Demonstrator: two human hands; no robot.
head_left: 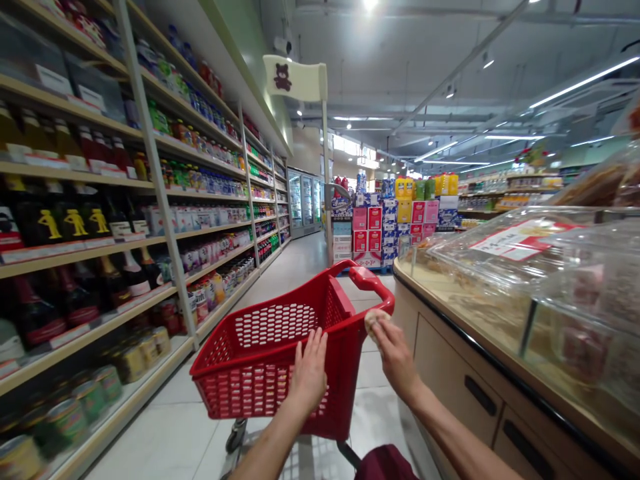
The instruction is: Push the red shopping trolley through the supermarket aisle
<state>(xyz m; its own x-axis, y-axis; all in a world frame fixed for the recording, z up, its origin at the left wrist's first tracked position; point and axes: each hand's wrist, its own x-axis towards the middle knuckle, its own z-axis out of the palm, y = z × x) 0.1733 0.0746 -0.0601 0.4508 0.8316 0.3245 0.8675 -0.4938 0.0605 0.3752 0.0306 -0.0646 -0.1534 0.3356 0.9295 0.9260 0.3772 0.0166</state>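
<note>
Cloth (376,321), apparently, in right hand (396,353) by cart (343,387)

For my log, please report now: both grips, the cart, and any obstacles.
Right grip holding pale wad at red cart. Left grip open, contact with cart unclear. Cart upright. Display counter close on the right.

The red cart (337,363) stands upright, with perforated sides, just before my left hand (309,367). The pale cloth (376,319), crumpled in my right hand (394,347), touches it.
</note>
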